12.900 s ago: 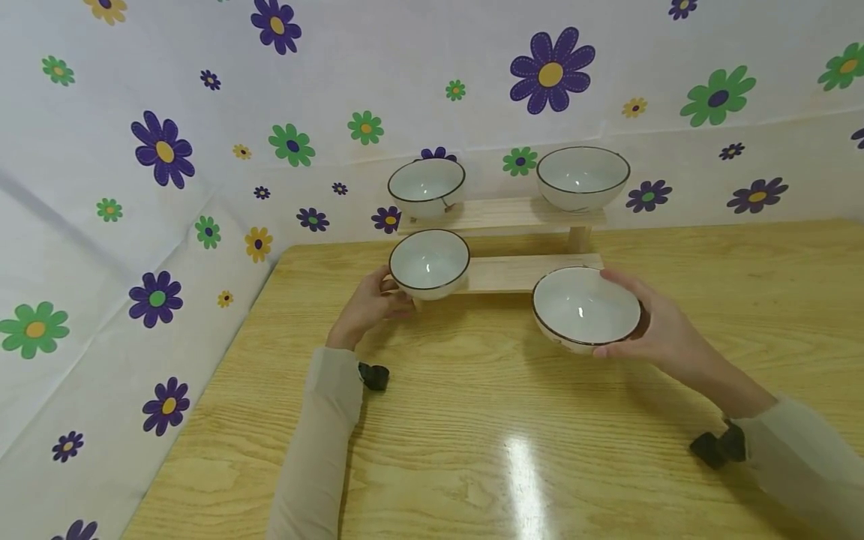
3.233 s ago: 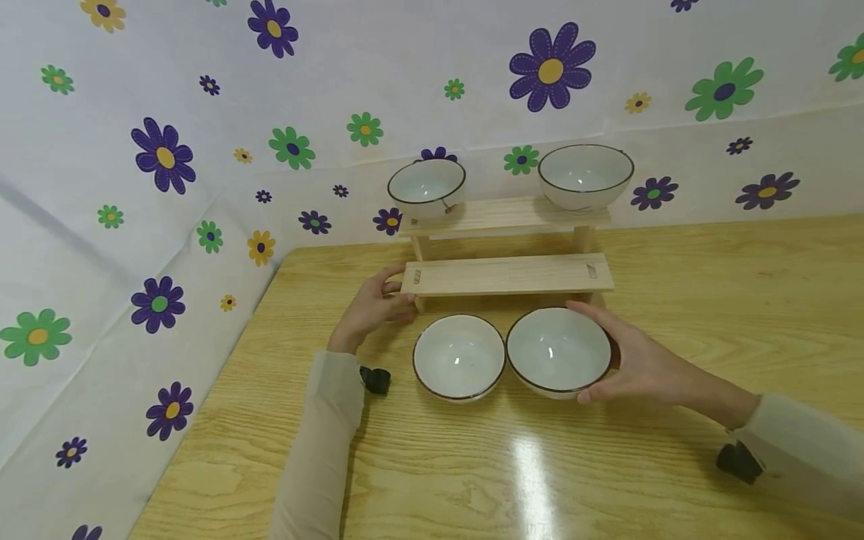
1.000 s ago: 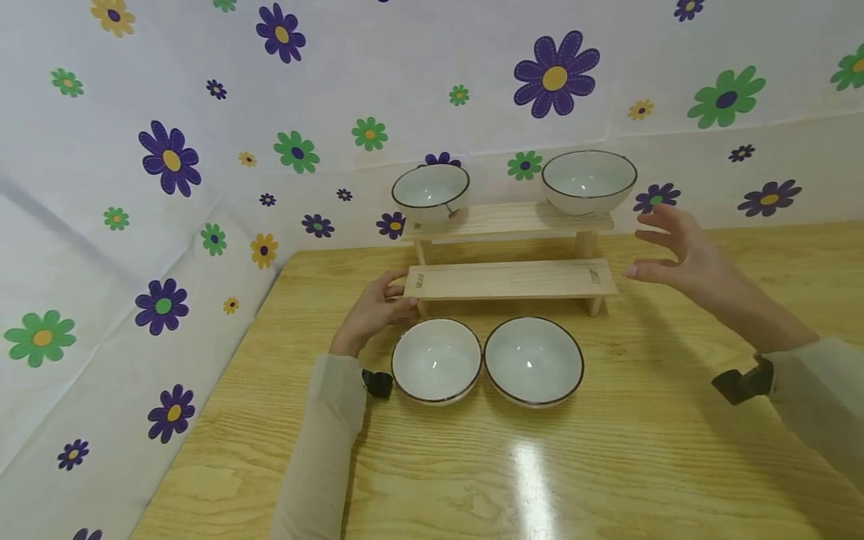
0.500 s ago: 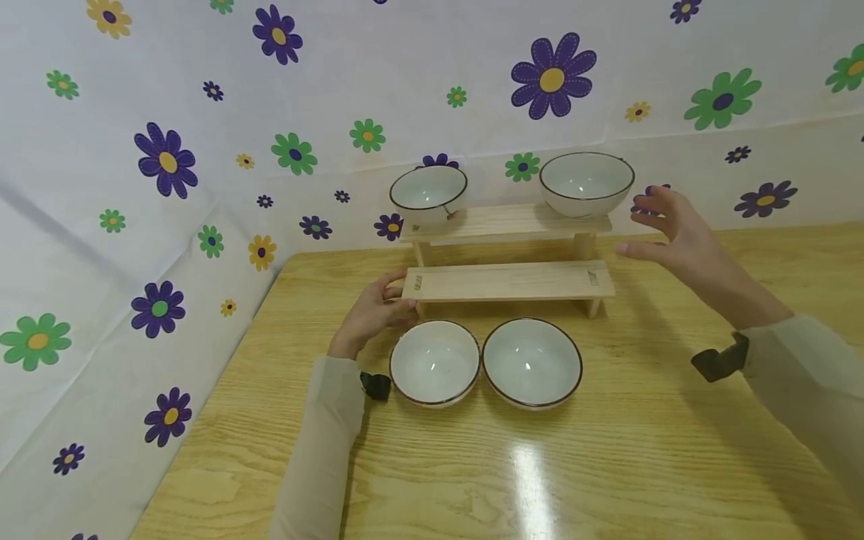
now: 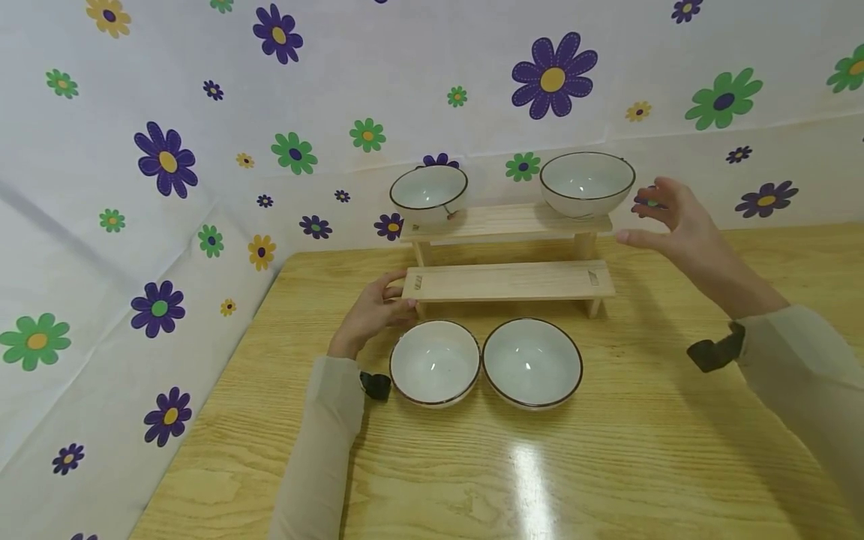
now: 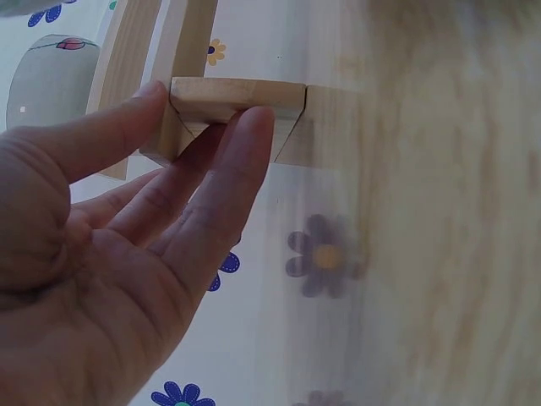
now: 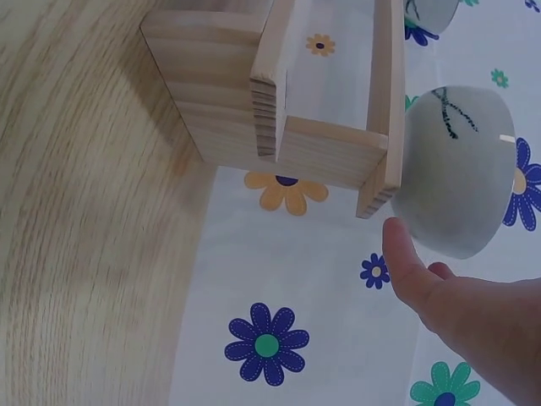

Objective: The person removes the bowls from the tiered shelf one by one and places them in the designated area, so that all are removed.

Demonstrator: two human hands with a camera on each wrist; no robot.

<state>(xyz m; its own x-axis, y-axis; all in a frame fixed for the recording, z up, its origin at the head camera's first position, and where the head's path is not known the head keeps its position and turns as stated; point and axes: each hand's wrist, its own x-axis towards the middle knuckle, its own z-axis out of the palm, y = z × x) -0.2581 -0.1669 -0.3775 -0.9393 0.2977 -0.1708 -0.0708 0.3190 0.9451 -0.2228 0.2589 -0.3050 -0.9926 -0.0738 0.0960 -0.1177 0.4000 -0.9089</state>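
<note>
A two-step wooden stand [image 5: 509, 282] is at the back of the table, its lower step bare. At that step's left end my left hand [image 5: 371, 311] grips the stand; in the left wrist view the thumb lies on the board and the fingers reach to the leg [image 6: 241, 100]. My right hand [image 5: 685, 229] is held in the air to the right of the upper step, fingers spread and slightly bent, nothing in them. Closest to it is a dark-rimmed white bowl [image 5: 586, 187] on that step; in the right wrist view a fingertip comes near the bowl [image 7: 456, 173].
Another white bowl [image 5: 429, 187] stands at the upper step's left end. In front of the stand, a left bowl [image 5: 435, 364] and a right bowl [image 5: 532, 364] sit side by side on the wooden table [image 5: 607, 465]. A flower-printed cloth [image 5: 405, 60] hangs behind.
Two bowls went from the lower step to the table, and the right hand let go of the last. It then rose beside the upper right bowl. The left hand stays at the stand.
</note>
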